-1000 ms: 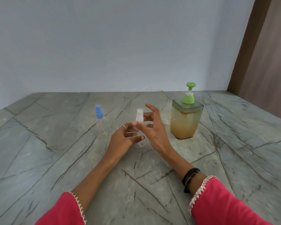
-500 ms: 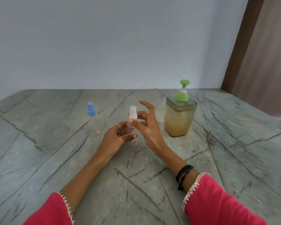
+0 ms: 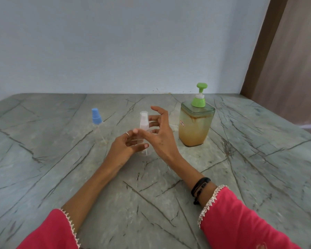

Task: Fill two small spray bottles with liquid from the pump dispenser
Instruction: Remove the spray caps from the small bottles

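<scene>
A small clear spray bottle with a pale pink-white cap [image 3: 144,121] stands upright on the grey marble table [image 3: 169,186] at the centre. My left hand [image 3: 126,146] grips its clear body, thumb in front and fingers curled round it. My right hand [image 3: 158,133] is beside the bottle on its right, fingers spread and straight, thumb tip near the bottle's neck. A second clear spray bottle with a blue cap [image 3: 96,121] stands to the left, untouched. The square pump dispenser [image 3: 196,126] with a green pump head holds amber liquid and stands to the right.
A pale wall runs along the table's far edge. A brown door or panel [image 3: 285,69] stands at the right, past the table's right edge.
The view has shifted a little, so everything sits further left in frame. Both hands stay at the pink-capped bottle, with the right thumb now lower, near its neck.
</scene>
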Tool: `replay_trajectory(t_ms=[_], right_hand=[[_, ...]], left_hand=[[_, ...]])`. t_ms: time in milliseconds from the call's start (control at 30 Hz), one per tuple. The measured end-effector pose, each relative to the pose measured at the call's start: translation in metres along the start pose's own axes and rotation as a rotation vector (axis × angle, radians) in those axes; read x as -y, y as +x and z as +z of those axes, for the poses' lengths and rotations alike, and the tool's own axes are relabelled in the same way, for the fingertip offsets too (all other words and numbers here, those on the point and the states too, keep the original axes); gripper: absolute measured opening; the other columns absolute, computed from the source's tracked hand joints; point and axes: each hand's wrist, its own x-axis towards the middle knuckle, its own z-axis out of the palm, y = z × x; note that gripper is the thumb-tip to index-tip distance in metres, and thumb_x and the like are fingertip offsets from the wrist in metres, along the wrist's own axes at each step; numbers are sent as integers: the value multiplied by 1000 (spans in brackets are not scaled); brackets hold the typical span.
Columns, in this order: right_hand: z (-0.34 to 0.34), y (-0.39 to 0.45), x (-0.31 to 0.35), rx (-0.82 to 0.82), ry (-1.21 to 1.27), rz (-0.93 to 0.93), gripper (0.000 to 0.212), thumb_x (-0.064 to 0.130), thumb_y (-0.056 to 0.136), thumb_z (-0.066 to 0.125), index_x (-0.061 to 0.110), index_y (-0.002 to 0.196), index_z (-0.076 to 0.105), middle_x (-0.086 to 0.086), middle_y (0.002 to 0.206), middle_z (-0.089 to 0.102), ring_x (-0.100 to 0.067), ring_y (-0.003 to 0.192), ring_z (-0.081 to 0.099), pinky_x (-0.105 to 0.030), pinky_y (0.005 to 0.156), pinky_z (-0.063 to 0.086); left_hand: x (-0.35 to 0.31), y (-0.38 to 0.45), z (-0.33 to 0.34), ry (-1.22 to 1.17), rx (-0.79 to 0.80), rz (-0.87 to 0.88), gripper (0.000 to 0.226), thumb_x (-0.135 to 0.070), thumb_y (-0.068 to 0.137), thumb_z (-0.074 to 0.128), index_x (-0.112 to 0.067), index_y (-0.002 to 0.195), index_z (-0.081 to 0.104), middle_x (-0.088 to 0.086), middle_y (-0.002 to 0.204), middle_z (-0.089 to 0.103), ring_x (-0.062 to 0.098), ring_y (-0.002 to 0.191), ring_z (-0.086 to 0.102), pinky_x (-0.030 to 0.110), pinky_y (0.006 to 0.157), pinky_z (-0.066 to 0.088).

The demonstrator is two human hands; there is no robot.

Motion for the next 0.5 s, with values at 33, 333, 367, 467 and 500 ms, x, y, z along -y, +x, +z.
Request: replay_trajectory(t_ms=[33,333,367,467,500], right_hand=[[-1,0,0,-22,-11,-10,68,24,76,80,27,128,36,11,99,53,-3,90,56,-23,79,50],[0,-1,-4,0,40,-48,58,24,85,63,28,135,34,-7,113,63,-18,103,62,-31,89,51],[0,0,-3,-3,16,-48,60,24,84,68,27,135,35,-1,108,62,-14,101,61,-25,87,51],[-1,-1,-1,-31,-6,-70,56,18,82,73,25,127,40,7,91,58,-3,87,59,-17,80,48],[-2,-1,-1,-51,-3,-95,54,16,83,73,26,125,41,5,91,59,-2,86,59,-17,81,48]], left_hand=[[0,0,0,4,-4,5,56,-19,77,72,-15,129,51,1,119,62,14,110,57,23,91,40],[1,0,0,3,3,23,50,-20,77,71,-15,125,55,-3,114,63,11,103,59,24,93,44],[1,0,1,5,-1,30,50,-20,77,72,-17,124,55,-5,113,62,9,102,58,19,88,43],[0,-1,2,7,-10,35,47,-19,78,71,-24,121,53,-10,108,58,6,99,56,10,77,39],[-1,-1,3,7,-9,41,44,-19,78,71,-27,117,52,-12,105,58,6,98,55,8,75,38]])
